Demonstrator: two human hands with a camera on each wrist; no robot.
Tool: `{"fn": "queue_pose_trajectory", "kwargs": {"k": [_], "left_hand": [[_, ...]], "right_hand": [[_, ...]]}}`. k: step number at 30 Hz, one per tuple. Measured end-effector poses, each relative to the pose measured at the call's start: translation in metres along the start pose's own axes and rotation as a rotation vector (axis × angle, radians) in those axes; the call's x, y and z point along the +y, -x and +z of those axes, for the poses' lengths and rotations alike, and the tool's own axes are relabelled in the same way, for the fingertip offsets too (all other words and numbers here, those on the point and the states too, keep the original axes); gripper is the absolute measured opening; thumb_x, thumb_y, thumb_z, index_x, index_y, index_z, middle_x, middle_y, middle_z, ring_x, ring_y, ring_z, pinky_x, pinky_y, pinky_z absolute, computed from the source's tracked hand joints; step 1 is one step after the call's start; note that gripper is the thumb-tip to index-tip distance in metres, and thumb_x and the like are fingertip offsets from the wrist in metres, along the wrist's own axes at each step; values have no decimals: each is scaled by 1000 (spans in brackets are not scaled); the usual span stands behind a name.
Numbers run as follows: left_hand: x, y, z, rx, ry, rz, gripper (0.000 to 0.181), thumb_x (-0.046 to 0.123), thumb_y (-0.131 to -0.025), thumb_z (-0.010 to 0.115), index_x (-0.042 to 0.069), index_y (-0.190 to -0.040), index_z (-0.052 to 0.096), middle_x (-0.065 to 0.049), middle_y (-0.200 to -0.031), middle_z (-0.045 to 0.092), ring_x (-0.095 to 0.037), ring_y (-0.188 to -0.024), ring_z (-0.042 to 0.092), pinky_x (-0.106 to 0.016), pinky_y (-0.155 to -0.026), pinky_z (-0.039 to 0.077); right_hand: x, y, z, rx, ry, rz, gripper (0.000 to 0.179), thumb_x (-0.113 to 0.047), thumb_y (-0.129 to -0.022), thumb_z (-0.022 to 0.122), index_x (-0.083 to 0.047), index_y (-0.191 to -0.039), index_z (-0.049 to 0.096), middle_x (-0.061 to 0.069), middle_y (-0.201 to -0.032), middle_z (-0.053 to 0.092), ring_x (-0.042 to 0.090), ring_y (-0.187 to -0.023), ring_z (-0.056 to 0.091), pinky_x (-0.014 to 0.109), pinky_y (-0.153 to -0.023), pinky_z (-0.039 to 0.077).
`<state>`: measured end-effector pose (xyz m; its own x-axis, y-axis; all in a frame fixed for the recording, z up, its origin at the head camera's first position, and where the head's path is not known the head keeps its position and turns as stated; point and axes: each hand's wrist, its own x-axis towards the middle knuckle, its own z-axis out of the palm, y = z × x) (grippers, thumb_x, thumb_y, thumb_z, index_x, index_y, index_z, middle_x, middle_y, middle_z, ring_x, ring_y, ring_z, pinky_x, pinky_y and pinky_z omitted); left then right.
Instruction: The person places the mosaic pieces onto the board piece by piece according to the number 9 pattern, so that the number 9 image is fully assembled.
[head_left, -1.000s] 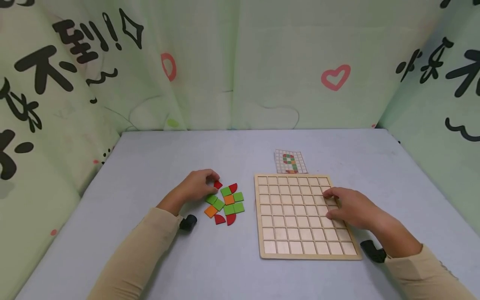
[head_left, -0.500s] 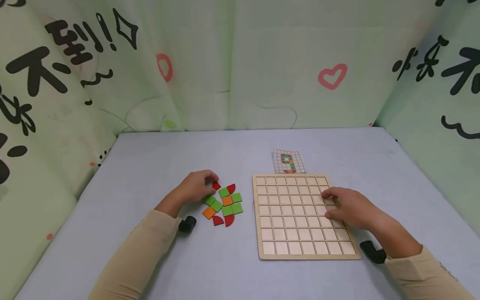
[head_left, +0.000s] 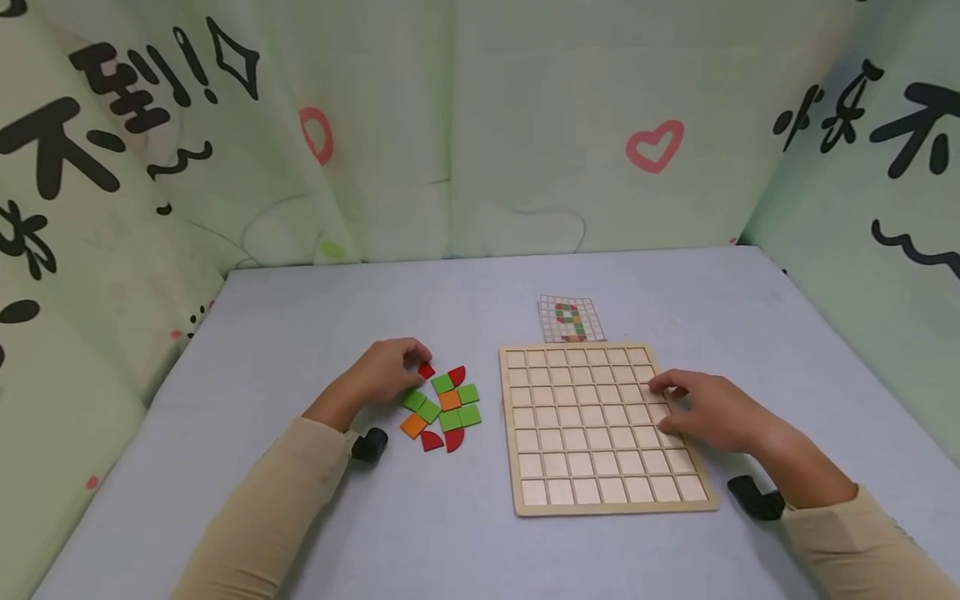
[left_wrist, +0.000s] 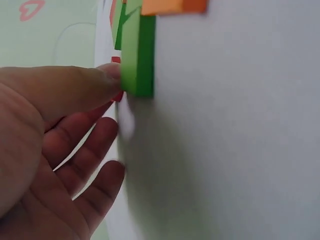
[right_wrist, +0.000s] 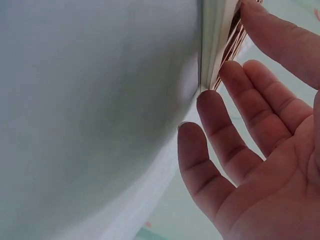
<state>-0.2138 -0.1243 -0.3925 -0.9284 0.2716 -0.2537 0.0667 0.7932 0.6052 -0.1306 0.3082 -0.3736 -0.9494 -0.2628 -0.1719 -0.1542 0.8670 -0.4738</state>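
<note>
In the head view my left hand [head_left: 384, 372] is at the far left side of a small group of coloured tiles, thumb and forefinger pinching a red tile [head_left: 426, 371]. The left wrist view shows this red tile [left_wrist: 116, 59] mostly hidden behind the thumb, with a green square tile [left_wrist: 137, 55] right beside the thumb tip. My right hand [head_left: 716, 410] rests its fingertips on the right side of a wooden grid board [head_left: 615, 509], fingers loosely bent. Seen from the right wrist, the fingers [right_wrist: 240, 92] are spread by the edge of the board [right_wrist: 212, 45].
Several green squares [head_left: 469, 415], orange squares [head_left: 413, 426] and red quarter-round tiles [head_left: 454, 439] lie left of the board. Behind the board lies a printed card [head_left: 570, 320] with a coloured grid pattern. A printed curtain [head_left: 525, 125] surrounds the white table [head_left: 360, 533].
The head view has turned slightly, so board and tiles appear a little further left. My left hand stays at the red tile; my right hand has slid slightly rightward over the board.
</note>
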Motion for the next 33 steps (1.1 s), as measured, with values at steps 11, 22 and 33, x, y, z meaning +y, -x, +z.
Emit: {"fn": "queue_pose_trajectory", "kwargs": {"k": [11,22,33], "left_hand": [[-2,-3,-3,-21,25,17,27,7,-91,73,8,-116,65,-7,-112,64,-26,-108,56,-38,-97,49],[-5,-3,-6,-28,52,25,31,13,-91,73,8,-120,63,-6,-109,63,-24,-102,55,-35,-90,52],[7,-2,-4,3,76,119,33,15,-93,71,7,-124,62,-7,-118,63,-26,-113,57,-38,-94,51]], "right_hand": [[5,2,-3,-4,-18,-5,53,-17,-81,81,-3,-128,59,16,-115,62,36,-107,55,50,-85,44],[7,3,0,-8,-43,15,54,-16,-82,81,-2,-129,58,19,-117,60,39,-109,53,52,-86,44],[6,3,-1,-8,-38,18,54,-16,-82,81,-2,-129,59,19,-115,60,39,-108,53,52,-85,43]]}}
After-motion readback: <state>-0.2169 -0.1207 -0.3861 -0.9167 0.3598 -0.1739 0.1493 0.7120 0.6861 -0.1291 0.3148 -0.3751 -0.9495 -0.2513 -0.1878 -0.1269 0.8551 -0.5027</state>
